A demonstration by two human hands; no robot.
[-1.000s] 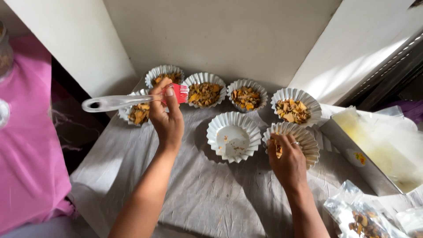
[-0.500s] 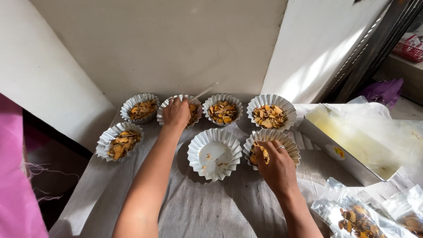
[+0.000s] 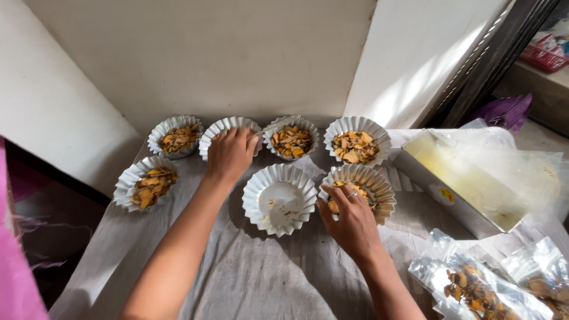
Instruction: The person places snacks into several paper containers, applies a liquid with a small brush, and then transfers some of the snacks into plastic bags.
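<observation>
Several fluted foil cups stand on a grey cloth [image 3: 261,278]. Most hold orange-brown snack pieces. My left hand [image 3: 230,153] reaches over the back cup [image 3: 220,128] and is closed on a pale spoon [image 3: 282,122], whose handle sticks out to the right. My right hand [image 3: 351,220] grips the near rim of the front right cup [image 3: 373,178], fingers among its pieces. Between my hands sits a cup [image 3: 278,198] with only crumbs. Filled cups stand at the far left [image 3: 176,136], front left [image 3: 145,182], back middle [image 3: 290,141] and back right [image 3: 355,141].
A long box [image 3: 450,195] under clear plastic lies to the right. Clear bags of snack pieces [image 3: 474,287] lie at the front right. White walls [image 3: 195,59] close off the back. Pink cloth [image 3: 18,284] hangs at the left edge.
My left hand has moved with the spoon from the left cups to the back cup, its handle now pointing right. The view shifted left. My right hand stays on the front right cup.
</observation>
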